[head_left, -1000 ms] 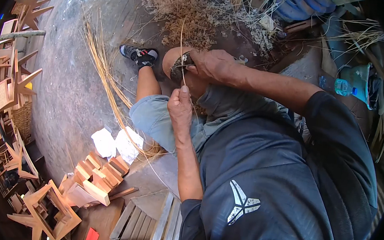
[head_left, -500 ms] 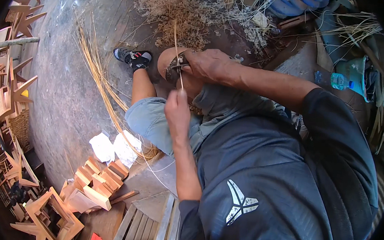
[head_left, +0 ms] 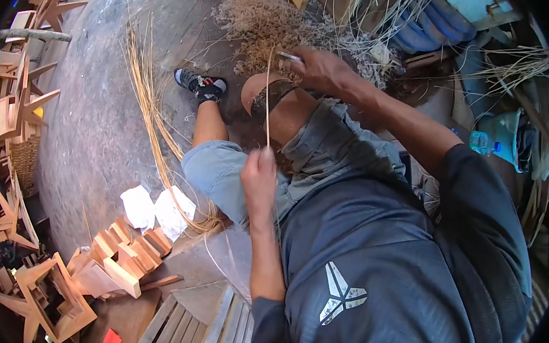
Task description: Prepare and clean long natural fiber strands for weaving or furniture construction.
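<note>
My left hand [head_left: 259,173] is closed around the lower end of a thin, pale rattan strip [head_left: 267,109]. The strip rises from that fist past my raised knee, its upper end bending near the right hand. Beyond the knee, my right hand [head_left: 321,70] is closed on a small knife [head_left: 289,56]; only a short metallic part shows past the fingers. Whether the metal touches the strip I cannot tell. A dark pad [head_left: 273,95] is wrapped over the knee beneath the strip. On the floor to the left lies a bundle of long rattan strips [head_left: 152,118].
Curly shavings [head_left: 255,19] heap up beyond my knee. Wooden pieces [head_left: 125,256] stand near a slatted crate [head_left: 186,326] at lower left. Wooden frames [head_left: 15,109] line the left side. A greenish bucket [head_left: 507,134] and a plastic bottle [head_left: 481,142] are at right.
My right hand has lifted off the knee pad and moved away up the strip with the knife. The left hand still grips the strip, slightly lower. The whole view has shifted a little.
</note>
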Tool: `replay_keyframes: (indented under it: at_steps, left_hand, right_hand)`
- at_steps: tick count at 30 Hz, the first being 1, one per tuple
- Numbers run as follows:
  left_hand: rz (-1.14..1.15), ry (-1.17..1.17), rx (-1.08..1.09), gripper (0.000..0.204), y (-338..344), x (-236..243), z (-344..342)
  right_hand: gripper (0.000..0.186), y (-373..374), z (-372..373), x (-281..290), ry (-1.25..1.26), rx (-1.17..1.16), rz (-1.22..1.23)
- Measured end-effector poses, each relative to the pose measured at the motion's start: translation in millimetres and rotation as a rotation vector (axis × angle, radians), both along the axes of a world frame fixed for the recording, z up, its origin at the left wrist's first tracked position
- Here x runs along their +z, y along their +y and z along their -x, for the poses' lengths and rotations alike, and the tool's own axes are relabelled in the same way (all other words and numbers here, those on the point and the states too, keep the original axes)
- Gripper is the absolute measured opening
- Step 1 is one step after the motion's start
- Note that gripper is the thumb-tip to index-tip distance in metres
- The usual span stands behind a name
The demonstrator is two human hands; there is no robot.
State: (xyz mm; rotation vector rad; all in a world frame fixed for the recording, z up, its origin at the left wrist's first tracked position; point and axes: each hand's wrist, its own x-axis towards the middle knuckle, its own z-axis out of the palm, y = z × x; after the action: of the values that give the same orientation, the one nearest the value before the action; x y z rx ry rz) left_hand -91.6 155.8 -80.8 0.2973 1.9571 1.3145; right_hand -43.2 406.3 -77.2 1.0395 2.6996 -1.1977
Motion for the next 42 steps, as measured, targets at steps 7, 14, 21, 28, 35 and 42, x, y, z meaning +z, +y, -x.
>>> replay_keyframes:
  at_steps: [7,14,21,28,35,42]
  left_hand:
    - [0.006,0.587,-0.142,0.032,66,-24,22]
    - [0.227,-0.132,0.182,0.024,-142,26,-50]
    - [0.042,-0.137,0.118,0.031,-102,29,-30]
    - [-0.018,0.357,-0.12,0.032,52,-7,22]
    - [0.083,0.446,-0.202,0.031,13,-14,-11]
    - [0.436,0.126,-0.28,0.027,-70,34,-40]
  right_hand:
    - [0.033,-52,-4,-8,-0.008,0.261,-0.205]
    - [0.035,-17,8,-37,-0.067,0.145,-0.153]
    - [0.041,-2,8,-9,0.072,-0.014,0.076]
    - [0.035,-23,-14,27,0.022,0.292,-0.254]
    - [0.036,-35,-24,-27,0.082,0.204,-0.257]
    - [0.031,-29,-8,-38,0.158,0.19,-0.341]
